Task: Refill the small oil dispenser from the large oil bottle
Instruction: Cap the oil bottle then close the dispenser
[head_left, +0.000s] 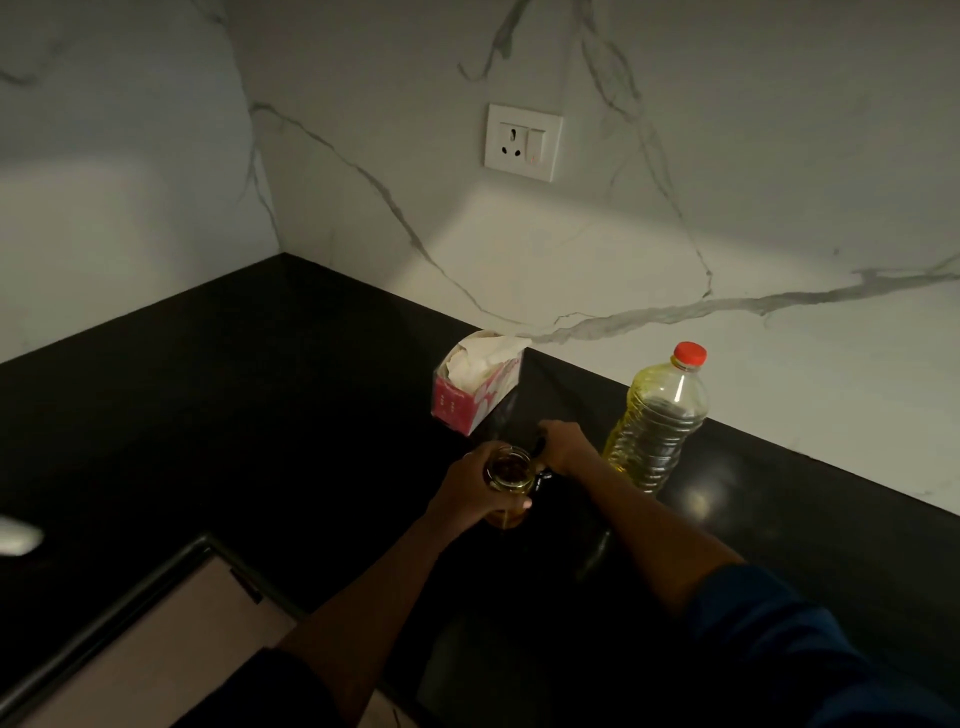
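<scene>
Below centre I see the small clear glass oil dispenser (508, 470), mouth open, the left hand (470, 491) wrapped round it to steady it. Just right, the right hand (563, 447) clasps what I take for its dark lid (540, 457). Further right, the large yellow plastic oil bottle (657, 426) stands capped.

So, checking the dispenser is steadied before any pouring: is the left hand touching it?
Touching. The head view shows the left hand wrapped round the small oil dispenser, with its fingers curled against the glass.
</scene>
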